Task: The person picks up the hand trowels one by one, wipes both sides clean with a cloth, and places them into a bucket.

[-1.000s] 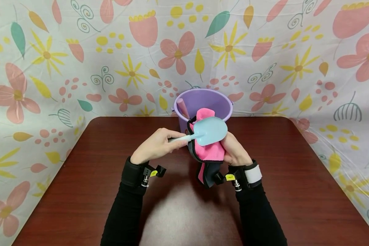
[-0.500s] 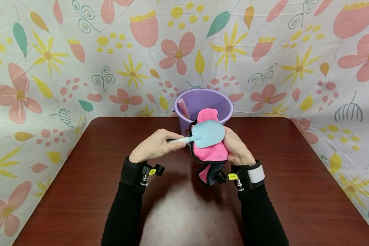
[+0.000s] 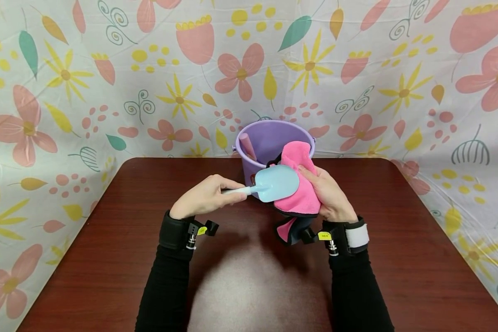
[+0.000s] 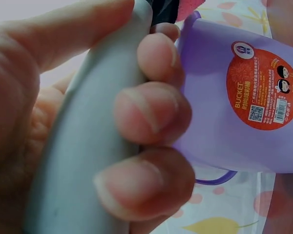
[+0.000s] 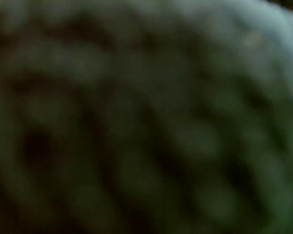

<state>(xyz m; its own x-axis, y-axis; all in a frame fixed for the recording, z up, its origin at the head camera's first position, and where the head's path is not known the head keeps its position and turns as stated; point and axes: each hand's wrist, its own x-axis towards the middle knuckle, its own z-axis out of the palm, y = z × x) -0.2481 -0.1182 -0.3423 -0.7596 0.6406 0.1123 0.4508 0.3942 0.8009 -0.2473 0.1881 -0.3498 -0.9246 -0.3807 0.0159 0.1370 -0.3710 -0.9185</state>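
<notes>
A: Shifted since the earlier head frames: the pink microfibre cloth with dark trim has slid off the blade toward the right and up, and the right hand has gone with it. Most of the light-blue plastic toy shovel is now uncovered; before, the cloth sat directly behind the blade.

B: Grip states?

A: Left hand is clenched round the shovel's pale handle; the left wrist view shows three fingertips curled over the shaft, thumb on top. Right hand grasps the cloth, fingers wrapped under the bunched fabric, one tail hanging below the wrist. Right wrist view is a dark blur, nothing usable.

B: Meaning for the work?

A: My reading: one wiping stroke across the blade has run off its right edge. Cloth and blade touch only at that edge now. Whether the blade is clean cannot be told.

B: Where is the shovel relative to the grip?

A: Blade extends right of the left fist, held in the air above the dark red-brown wooden table, just in front of the purple plastic bucket.

B: Counts?

A: One shovel, one cloth, one bucket, with one orange label on its side. One pink rod-shaped handle stands inside the bucket. Two hands, two black wrist mounts, one table.
</notes>
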